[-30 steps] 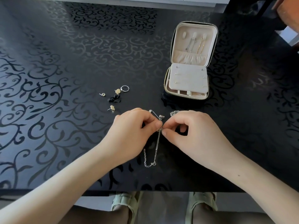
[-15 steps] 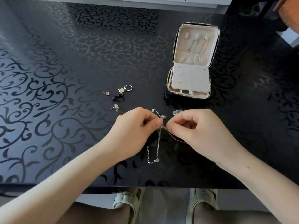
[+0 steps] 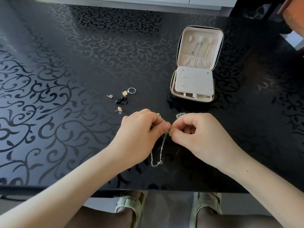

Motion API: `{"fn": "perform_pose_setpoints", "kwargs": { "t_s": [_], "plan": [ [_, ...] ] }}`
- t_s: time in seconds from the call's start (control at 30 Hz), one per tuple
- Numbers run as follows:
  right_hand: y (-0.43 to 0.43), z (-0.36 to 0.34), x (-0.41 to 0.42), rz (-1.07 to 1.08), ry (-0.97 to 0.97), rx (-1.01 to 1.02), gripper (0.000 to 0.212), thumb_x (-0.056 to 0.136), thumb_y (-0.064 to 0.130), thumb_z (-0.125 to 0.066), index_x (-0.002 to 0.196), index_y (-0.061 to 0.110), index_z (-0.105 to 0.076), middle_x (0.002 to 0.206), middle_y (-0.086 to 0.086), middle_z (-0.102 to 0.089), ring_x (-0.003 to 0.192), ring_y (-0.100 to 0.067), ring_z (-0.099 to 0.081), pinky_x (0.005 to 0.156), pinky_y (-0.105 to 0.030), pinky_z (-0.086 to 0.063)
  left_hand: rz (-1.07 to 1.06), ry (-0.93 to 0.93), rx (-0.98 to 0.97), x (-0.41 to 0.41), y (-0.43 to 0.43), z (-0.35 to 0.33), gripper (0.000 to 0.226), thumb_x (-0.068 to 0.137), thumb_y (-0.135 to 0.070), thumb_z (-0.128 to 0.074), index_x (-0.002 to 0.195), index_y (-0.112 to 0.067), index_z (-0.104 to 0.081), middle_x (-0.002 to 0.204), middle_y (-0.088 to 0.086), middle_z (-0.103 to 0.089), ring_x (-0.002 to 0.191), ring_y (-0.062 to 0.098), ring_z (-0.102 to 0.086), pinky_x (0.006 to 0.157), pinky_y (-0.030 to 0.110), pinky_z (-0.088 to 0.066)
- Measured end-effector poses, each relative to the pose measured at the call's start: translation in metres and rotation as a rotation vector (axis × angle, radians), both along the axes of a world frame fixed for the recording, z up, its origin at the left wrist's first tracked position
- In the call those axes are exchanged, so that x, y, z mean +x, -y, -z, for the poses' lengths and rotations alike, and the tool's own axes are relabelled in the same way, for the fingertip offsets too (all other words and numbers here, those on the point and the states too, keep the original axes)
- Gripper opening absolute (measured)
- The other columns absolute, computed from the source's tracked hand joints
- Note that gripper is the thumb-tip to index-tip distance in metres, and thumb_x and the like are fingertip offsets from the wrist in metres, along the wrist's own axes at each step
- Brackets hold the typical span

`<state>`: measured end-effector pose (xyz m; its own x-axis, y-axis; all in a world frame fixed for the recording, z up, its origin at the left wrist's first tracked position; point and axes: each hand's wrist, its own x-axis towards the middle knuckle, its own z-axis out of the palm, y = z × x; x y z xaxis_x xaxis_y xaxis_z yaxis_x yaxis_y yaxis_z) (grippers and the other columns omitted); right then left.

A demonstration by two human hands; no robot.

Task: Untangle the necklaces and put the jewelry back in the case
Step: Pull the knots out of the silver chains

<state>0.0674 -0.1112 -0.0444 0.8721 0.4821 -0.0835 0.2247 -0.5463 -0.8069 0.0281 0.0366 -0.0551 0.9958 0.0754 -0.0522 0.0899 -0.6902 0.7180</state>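
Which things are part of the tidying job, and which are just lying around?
For the job: silver chains pinched by the left hand and right hand; open jewelry case; ring; earrings; black piece.
Just there: patterned table; green sandals.

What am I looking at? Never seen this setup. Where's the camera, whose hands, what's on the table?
There is no robot here. A person wears a wide-angle camera on the head, looking down at their own hands, and that is the only view. The left hand and right hand both pinch a thin silver chain, whose loose end lies on the black patterned table. Left of the hands lie a silver ring, small gold earrings and a small black piece. Beyond the right hand stands the open jewelry case, with thin chains in its lid.
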Motion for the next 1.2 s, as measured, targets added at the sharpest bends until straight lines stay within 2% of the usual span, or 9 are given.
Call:
{"fn": "perform_pose_setpoints", "kwargs": {
  "t_s": [0.17,0.3,0.37,0.53,0.7,0.8,0.87,1.07,1.2],
  "plan": [
    [0.003,-0.001,0.002,0.036,0.038,0.010,0.013,0.073,0.017,-0.065,0.061,0.020,-0.065,0.043,0.014,-0.049,0.042,-0.003,-0.042,0.046,-0.010,-0.034,-0.040,-0.007,0.059,0.001,-0.005,0.002,0.024,0.091,-0.037,-0.049,0.082,-0.020,-0.062,0.089,-0.007,-0.056,0.085,0.012,-0.052,0.089,0.033,-0.039],
    [0.002,0.000,0.002,0.011,0.013,-0.003,0.012,0.082,0.024,-0.065,0.072,0.023,-0.071,0.053,0.013,-0.059,0.043,-0.001,-0.044,0.048,-0.010,-0.036,-0.061,-0.057,-0.068,0.000,-0.005,-0.001,0.021,0.091,-0.036,-0.051,0.070,-0.033,-0.054,0.080,-0.011,-0.057,0.069,0.003,-0.050,0.062,0.010,-0.035],
    [0.000,-0.001,0.000,-0.020,0.010,-0.015,0.012,0.085,0.026,-0.065,0.076,0.023,-0.073,0.054,0.019,-0.059,0.044,-0.001,-0.045,0.049,-0.010,-0.036,-0.054,-0.057,-0.109,0.001,-0.004,-0.001,0.023,0.091,-0.035,-0.051,0.069,-0.033,-0.055,0.075,-0.011,-0.058,0.061,0.000,-0.048,0.058,0.008,-0.036],
    [-0.001,-0.004,-0.002,-0.017,-0.040,0.034,0.010,0.082,0.024,-0.067,0.076,0.022,-0.074,0.055,0.019,-0.060,0.046,-0.001,-0.045,0.050,-0.010,-0.036,-0.049,-0.044,-0.133,0.000,-0.005,-0.002,0.027,0.091,-0.035,-0.052,0.065,-0.038,-0.054,0.073,-0.013,-0.057,0.061,0.001,-0.047,0.058,0.008,-0.036],
    [-0.001,-0.002,-0.001,-0.005,-0.049,0.070,0.009,0.078,0.023,-0.067,0.070,0.023,-0.072,0.059,0.014,-0.062,0.051,-0.007,-0.046,0.052,-0.020,-0.040,-0.047,-0.009,-0.081,-0.002,-0.005,-0.003,0.022,0.089,-0.036,-0.052,0.067,-0.037,-0.052,0.080,-0.015,-0.056,0.070,0.001,-0.050,0.064,0.009,-0.035],
    [0.000,-0.004,-0.002,0.002,-0.052,0.085,0.009,0.076,0.021,-0.068,0.068,0.021,-0.072,0.058,0.013,-0.061,0.050,-0.006,-0.045,0.052,-0.017,-0.040,-0.037,0.011,-0.060,-0.004,-0.005,-0.003,0.019,0.089,-0.036,-0.052,0.071,-0.031,-0.055,0.083,-0.014,-0.054,0.078,0.005,-0.052,0.080,0.024,-0.037],
    [0.001,-0.005,-0.002,0.016,-0.058,0.086,0.009,0.076,0.017,-0.069,0.067,0.020,-0.072,0.055,0.015,-0.059,0.049,-0.002,-0.044,0.051,-0.014,-0.039,-0.040,0.010,-0.050,-0.005,-0.006,-0.004,0.020,0.089,-0.036,-0.052,0.070,-0.032,-0.053,0.084,-0.012,-0.055,0.080,0.007,-0.052,0.084,0.028,-0.037],
    [0.002,-0.005,-0.004,0.121,-0.206,0.171,0.010,0.073,0.011,-0.067,0.066,0.016,-0.071,0.063,-0.001,-0.067,0.056,-0.002,-0.054,0.055,-0.013,-0.043,-0.069,-0.029,-0.050,-0.008,-0.008,-0.005,0.024,0.091,-0.037,-0.051,0.067,-0.037,-0.049,0.086,-0.010,-0.056,0.075,0.003,-0.050,0.068,0.014,-0.035],
    [0.003,-0.006,-0.004,0.125,-0.207,0.129,0.010,0.075,0.014,-0.065,0.068,0.017,-0.072,0.071,-0.002,-0.070,0.062,-0.007,-0.059,0.061,-0.020,-0.047,-0.083,-0.021,-0.102,-0.008,-0.011,-0.007,0.021,0.091,-0.035,-0.051,0.072,-0.029,-0.056,0.074,-0.010,-0.051,0.060,-0.007,-0.046,0.058,0.005,-0.034]
  ]
}}
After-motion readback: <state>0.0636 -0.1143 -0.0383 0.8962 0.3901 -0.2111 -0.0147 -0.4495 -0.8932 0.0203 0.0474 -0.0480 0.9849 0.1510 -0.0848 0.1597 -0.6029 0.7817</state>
